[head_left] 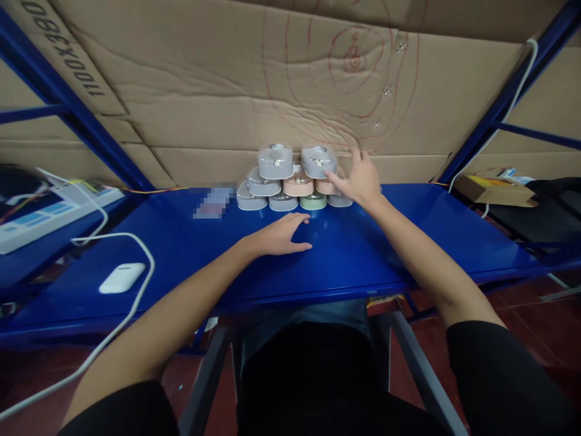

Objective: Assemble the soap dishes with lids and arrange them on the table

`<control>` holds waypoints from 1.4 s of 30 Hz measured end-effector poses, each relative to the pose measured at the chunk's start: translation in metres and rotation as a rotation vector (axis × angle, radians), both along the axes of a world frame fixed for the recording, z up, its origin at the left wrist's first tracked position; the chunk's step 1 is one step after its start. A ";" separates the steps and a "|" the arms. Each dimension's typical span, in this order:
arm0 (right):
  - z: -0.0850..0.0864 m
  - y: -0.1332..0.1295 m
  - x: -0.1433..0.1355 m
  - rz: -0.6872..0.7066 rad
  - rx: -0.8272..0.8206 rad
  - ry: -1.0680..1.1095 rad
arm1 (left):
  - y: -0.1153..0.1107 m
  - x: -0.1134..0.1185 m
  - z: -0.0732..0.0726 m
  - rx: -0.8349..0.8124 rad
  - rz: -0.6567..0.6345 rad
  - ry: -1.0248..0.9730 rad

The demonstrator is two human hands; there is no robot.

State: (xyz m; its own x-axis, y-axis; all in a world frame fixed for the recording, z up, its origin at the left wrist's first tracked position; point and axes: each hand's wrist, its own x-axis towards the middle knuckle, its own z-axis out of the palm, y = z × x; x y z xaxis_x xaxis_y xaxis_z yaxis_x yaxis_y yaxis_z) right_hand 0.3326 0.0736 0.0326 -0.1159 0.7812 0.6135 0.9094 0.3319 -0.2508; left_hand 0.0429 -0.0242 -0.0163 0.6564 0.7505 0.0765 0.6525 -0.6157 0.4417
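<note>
Clear-lidded round cases are stacked in three rows at the back of the blue table (181, 242). Two grey cases form the top row, one on the left (276, 162) and one on the right (319, 162). Below them are a grey case (263, 182), a pink one (298, 183) and another pink one, partly hidden. The bottom row has several, among them a green case (313, 201). My right hand (361, 180) is beside the top right case, fingers apart, thumb near its lower edge. My left hand (284, 235) hovers in front of the stack, thumb and fingers apart, holding nothing.
A white earbud case (121, 278) lies at the left beside a white cable (147, 260). Power strips (59, 212) are at the far left, a cardboard box (497, 189) at the right. Cardboard stands behind the table, between blue posts. A blurred patch (214, 202) is left of the stack.
</note>
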 end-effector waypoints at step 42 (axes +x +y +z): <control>-0.010 -0.066 0.051 0.726 -0.552 0.105 | 0.017 -0.026 0.006 -0.011 0.093 -0.171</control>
